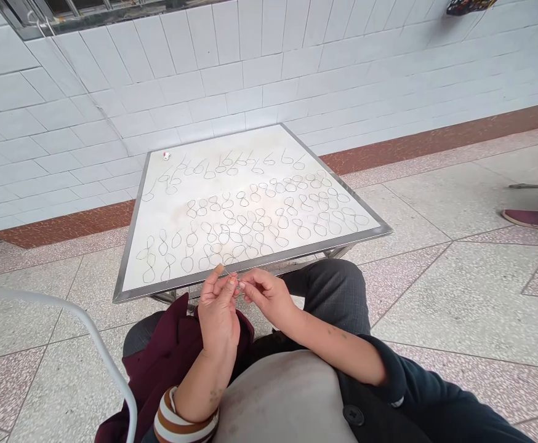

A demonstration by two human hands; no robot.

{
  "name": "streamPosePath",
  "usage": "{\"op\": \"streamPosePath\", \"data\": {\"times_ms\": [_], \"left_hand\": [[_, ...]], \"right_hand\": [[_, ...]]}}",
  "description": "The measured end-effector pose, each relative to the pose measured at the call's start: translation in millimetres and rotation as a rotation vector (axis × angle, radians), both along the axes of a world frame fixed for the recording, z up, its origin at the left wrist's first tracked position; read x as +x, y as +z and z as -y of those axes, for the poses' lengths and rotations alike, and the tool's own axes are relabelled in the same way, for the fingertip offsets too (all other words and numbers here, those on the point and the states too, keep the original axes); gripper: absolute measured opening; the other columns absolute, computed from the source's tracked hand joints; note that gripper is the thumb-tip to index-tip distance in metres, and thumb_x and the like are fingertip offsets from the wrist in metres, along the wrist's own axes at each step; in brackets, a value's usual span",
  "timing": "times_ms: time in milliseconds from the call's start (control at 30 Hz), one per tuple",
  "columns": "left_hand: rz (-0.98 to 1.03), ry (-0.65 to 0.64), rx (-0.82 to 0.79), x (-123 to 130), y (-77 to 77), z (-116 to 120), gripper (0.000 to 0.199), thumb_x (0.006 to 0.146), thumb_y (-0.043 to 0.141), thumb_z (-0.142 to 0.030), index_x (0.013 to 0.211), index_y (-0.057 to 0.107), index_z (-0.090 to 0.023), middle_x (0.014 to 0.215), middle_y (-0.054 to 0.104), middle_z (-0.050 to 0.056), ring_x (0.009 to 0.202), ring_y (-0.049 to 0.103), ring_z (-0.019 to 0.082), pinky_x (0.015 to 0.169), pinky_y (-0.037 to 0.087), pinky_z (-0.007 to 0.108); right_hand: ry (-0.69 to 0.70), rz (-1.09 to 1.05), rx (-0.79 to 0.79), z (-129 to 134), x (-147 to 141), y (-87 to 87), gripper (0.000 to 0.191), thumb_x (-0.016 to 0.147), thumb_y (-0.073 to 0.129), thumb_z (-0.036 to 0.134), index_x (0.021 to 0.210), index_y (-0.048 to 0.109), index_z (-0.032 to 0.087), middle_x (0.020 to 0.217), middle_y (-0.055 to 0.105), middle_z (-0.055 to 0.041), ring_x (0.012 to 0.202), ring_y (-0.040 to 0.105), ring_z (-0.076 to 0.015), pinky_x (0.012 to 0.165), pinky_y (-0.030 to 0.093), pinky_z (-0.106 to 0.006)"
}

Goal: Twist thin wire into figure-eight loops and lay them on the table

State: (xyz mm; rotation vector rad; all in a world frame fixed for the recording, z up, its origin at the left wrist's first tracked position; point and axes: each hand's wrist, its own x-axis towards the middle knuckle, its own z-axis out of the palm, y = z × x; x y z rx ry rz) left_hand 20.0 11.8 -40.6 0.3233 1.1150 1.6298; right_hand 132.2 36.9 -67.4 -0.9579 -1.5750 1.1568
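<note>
My left hand (220,304) and my right hand (266,295) meet just past the table's front edge, above my lap. Between their pinched fingertips is a thin wire (225,269), whose shape is mostly hidden by the fingers. Both hands are closed on it. On the white table (158,215) lie many thin bent wires. Those nearer me are mostly figure-eight wire loops (282,241), in uneven rows. Toward the back sit single wire loops with straight tails (269,159).
A small white and red object (166,155) rests at the table's back left corner. The tiled wall (181,74) stands right behind the table. A grey curved tube (98,335) is at my left. At the far right, a person's dark red shoe (534,219) is on the floor.
</note>
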Motion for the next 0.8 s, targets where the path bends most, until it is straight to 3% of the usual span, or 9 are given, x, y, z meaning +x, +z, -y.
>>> {"op": "streamPosePath", "data": {"times_ms": [233,333,467,567,800], "left_hand": [[-0.011,0.008,0.004,1.4,-0.3,-1.7,0.048,0.062,0.085,-0.016,0.107,0.067,-0.018,0.079,0.07,0.0,0.074,0.064,0.011,0.072,0.045,0.024],[-0.005,0.029,0.009,1.6,2.2,-3.0,0.049,0.064,0.084,-0.016,0.109,0.066,-0.02,0.08,0.07,-0.001,0.077,0.064,0.011,0.069,0.045,0.023],[0.028,0.057,0.009,0.2,2.6,-6.0,0.05,0.063,0.083,-0.015,0.109,0.064,-0.021,0.082,0.069,-0.001,0.078,0.065,0.013,0.069,0.045,0.024],[0.055,0.056,0.005,-2.3,-0.9,-8.5,0.049,0.063,0.083,-0.015,0.108,0.065,-0.021,0.085,0.069,0.0,0.073,0.064,0.012,0.066,0.045,0.025],[0.03,0.05,0.047,-5.6,-4.2,-11.3,0.043,0.061,0.083,-0.013,0.101,0.066,-0.018,0.078,0.068,0.0,0.067,0.061,0.01,0.064,0.045,0.024]], "right_hand": [[-0.006,0.058,0.028,-2.1,2.0,0.9,0.017,0.091,0.056,0.032,0.08,0.065,0.022,0.072,0.061,-0.0009,0.067,0.055,-0.0153,0.064,0.044,-0.028],[0.02,-0.078,-0.088,-2.9,-0.6,-3.3,0.011,0.088,0.062,0.034,0.088,0.065,0.023,0.08,0.063,-0.0016,0.072,0.057,-0.0155,0.066,0.048,-0.029],[0.082,-0.361,-0.33,-1.3,-9.0,-8.2,0.023,0.08,0.071,0.039,0.092,0.06,0.022,0.084,0.063,-0.0003,0.076,0.059,-0.014,0.068,0.051,-0.028],[0.155,-0.474,-0.478,1.3,-14.9,-8.5,0.027,0.082,0.068,0.045,0.089,0.059,0.021,0.085,0.064,-0.0007,0.075,0.061,-0.0126,0.068,0.052,-0.028],[0.224,-0.489,-0.492,-2.2,-15.5,-13.4,0.029,0.084,0.065,0.047,0.088,0.059,0.019,0.081,0.065,0.0006,0.065,0.057,-0.0094,0.065,0.049,-0.025]]}}
